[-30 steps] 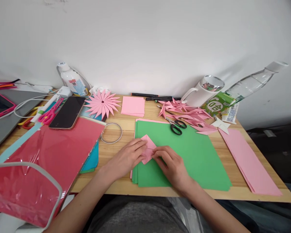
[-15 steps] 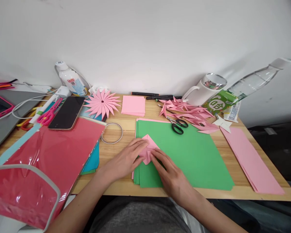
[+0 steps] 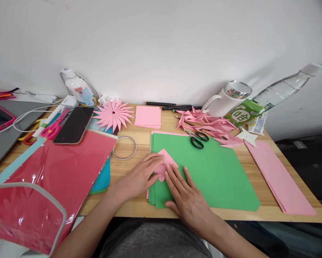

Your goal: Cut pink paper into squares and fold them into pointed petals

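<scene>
A small folded pink paper [image 3: 165, 162] lies on a stack of green sheets [image 3: 217, 172] near the desk's front edge. My left hand [image 3: 139, 175] rests on the paper's left side, fingers stretched out and pressing it down. My right hand [image 3: 185, 197] lies flat just below and right of the paper, fingers extended, fingertips touching its lower edge. Neither hand holds anything lifted.
Black scissors [image 3: 197, 139] lie on the green stack's far edge beside a heap of folded pink pieces [image 3: 209, 125]. A pink paper flower [image 3: 113, 114], pink squares [image 3: 147, 117], a phone [image 3: 75, 124], a red folder [image 3: 50, 175], a wire ring [image 3: 124, 147], a white mug [image 3: 227, 98] and pink strips [image 3: 279, 175] surround them.
My right hand has slid back toward me and flattened, fingers now stretched along the paper's lower edge. The left hand has stayed on the paper.
</scene>
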`<action>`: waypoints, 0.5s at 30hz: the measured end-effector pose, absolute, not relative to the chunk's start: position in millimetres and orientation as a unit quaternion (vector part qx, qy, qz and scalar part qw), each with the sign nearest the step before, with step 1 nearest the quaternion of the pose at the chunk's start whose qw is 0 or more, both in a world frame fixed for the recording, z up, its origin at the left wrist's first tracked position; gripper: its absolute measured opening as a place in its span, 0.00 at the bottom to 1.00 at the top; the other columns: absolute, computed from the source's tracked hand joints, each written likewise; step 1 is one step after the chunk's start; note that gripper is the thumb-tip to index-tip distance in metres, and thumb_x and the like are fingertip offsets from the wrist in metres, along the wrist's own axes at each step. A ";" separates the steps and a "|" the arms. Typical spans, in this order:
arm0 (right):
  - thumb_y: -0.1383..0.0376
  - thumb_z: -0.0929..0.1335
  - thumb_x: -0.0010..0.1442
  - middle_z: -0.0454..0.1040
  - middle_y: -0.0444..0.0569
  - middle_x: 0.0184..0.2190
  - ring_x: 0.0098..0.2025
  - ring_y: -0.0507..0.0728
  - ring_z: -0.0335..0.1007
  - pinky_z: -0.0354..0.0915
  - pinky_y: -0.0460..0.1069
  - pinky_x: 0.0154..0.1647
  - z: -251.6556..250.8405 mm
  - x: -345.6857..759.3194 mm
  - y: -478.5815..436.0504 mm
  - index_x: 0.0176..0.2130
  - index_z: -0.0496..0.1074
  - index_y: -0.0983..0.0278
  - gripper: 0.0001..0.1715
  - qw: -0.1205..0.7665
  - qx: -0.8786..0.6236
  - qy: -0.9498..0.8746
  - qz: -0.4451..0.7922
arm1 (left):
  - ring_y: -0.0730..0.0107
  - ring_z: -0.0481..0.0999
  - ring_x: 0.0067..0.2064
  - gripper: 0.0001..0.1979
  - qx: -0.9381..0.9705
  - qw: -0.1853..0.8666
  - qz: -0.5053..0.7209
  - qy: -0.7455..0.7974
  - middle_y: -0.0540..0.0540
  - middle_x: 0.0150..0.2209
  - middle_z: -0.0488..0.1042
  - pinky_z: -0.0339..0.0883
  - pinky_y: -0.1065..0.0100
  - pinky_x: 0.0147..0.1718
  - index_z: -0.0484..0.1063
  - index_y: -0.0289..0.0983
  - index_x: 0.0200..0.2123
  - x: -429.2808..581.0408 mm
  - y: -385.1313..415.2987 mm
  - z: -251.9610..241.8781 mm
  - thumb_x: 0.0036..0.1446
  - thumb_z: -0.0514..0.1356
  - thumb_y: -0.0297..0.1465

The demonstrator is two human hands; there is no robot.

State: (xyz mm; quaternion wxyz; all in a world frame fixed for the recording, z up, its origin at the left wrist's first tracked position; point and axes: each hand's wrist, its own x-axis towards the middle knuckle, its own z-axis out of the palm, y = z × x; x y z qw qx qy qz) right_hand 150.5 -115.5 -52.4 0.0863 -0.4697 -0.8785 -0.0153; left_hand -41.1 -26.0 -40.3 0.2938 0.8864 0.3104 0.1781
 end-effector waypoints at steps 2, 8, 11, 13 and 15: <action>0.55 0.60 0.64 0.49 0.62 0.64 0.66 0.67 0.41 0.52 0.69 0.60 -52.9 148.2 -115.8 0.63 0.51 0.75 0.37 0.085 -0.479 -0.874 -0.013 | 0.64 0.55 0.63 0.21 0.887 0.291 0.178 0.311 0.41 0.60 0.62 0.59 0.55 0.58 0.59 0.37 0.58 -40.5 -26.2 -38.8 0.62 0.52 0.29; 0.55 0.61 0.63 0.51 0.63 0.64 0.67 0.67 0.39 0.52 0.69 0.60 -53.1 146.9 -116.4 0.63 0.50 0.74 0.38 0.097 -0.488 -0.867 0.010 | 0.62 0.55 0.64 0.22 0.891 0.276 0.187 0.308 0.40 0.61 0.60 0.59 0.53 0.58 0.57 0.38 0.59 -40.8 -27.1 -39.7 0.61 0.53 0.29; 0.55 0.61 0.63 0.53 0.66 0.63 0.67 0.68 0.39 0.53 0.69 0.60 -51.6 148.2 -116.4 0.63 0.51 0.72 0.36 0.116 -0.492 -0.862 0.023 | 0.62 0.55 0.63 0.20 0.896 0.267 0.199 0.294 0.40 0.60 0.62 0.60 0.53 0.57 0.61 0.38 0.57 -41.5 -26.0 -42.2 0.61 0.53 0.28; 0.56 0.62 0.62 0.56 0.66 0.61 0.67 0.69 0.38 0.53 0.69 0.59 -50.7 149.0 -116.6 0.62 0.53 0.71 0.35 0.129 -0.496 -0.858 0.032 | 0.62 0.57 0.63 0.16 0.901 0.258 0.207 0.281 0.41 0.58 0.64 0.61 0.54 0.57 0.66 0.38 0.52 -41.6 -25.0 -43.3 0.62 0.53 0.29; 0.56 0.63 0.61 0.58 0.65 0.60 0.67 0.70 0.38 0.54 0.70 0.59 -50.6 149.6 -117.4 0.62 0.54 0.71 0.36 0.129 -0.494 -0.859 0.031 | 0.62 0.57 0.63 0.13 0.906 0.249 0.208 0.273 0.41 0.57 0.65 0.61 0.55 0.57 0.69 0.37 0.48 -41.5 -24.3 -43.5 0.62 0.52 0.29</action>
